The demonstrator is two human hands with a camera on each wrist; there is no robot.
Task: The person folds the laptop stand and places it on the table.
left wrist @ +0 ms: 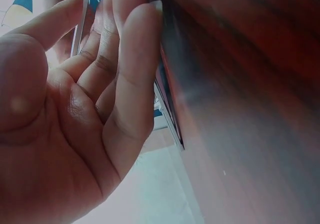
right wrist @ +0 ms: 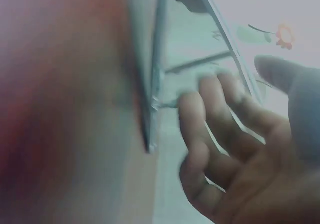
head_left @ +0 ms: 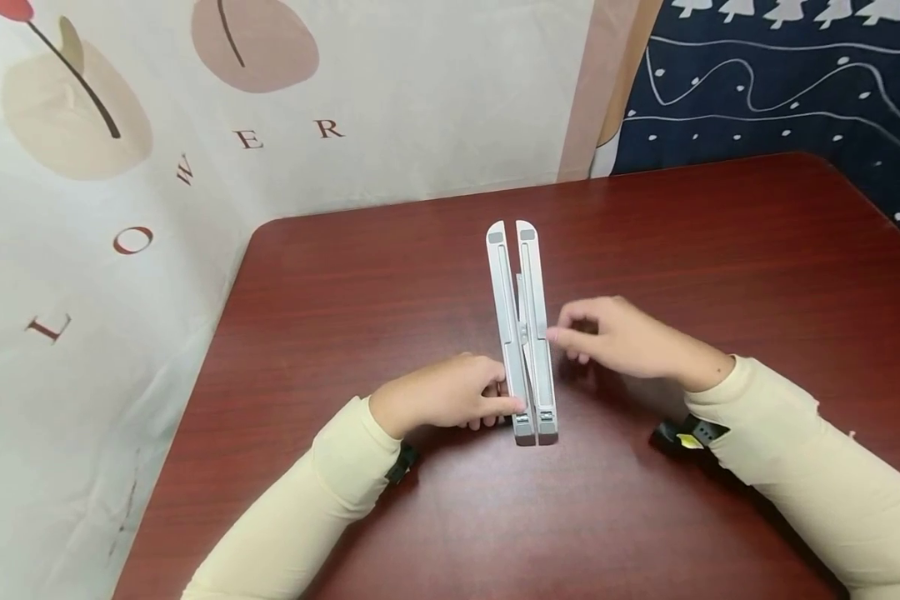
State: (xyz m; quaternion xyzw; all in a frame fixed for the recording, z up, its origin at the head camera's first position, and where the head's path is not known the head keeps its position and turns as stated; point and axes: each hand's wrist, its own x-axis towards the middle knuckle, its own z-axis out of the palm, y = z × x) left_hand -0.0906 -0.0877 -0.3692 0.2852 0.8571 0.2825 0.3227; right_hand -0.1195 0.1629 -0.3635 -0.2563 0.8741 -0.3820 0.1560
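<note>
A silver folding laptop stand (head_left: 542, 367) stands over the middle of the table, its two long bars close together and nearly parallel. Grey pads show at the bars' far ends, and small hinges near the close ends. My left hand (head_left: 453, 392) grips the left bar near its close end, thumb on top and fingers curled below. At the right bar's side is my right hand (head_left: 618, 337), thumb tip right at the edge and fingers loosely bent. In the right wrist view, those fingers (right wrist: 215, 103) reach in beside the stand's upper bar (right wrist: 220, 21), with thin cross struts beyond.
The dark red wooden table (head_left: 360, 275) spreads around the stand. A pale curtain (head_left: 435, 100) with printed letters hangs behind and to the left. Dark blue patterned cloth (head_left: 765, 92) hangs at the back right. Dark straps sit on both wrists under cream sleeves (head_left: 780, 425).
</note>
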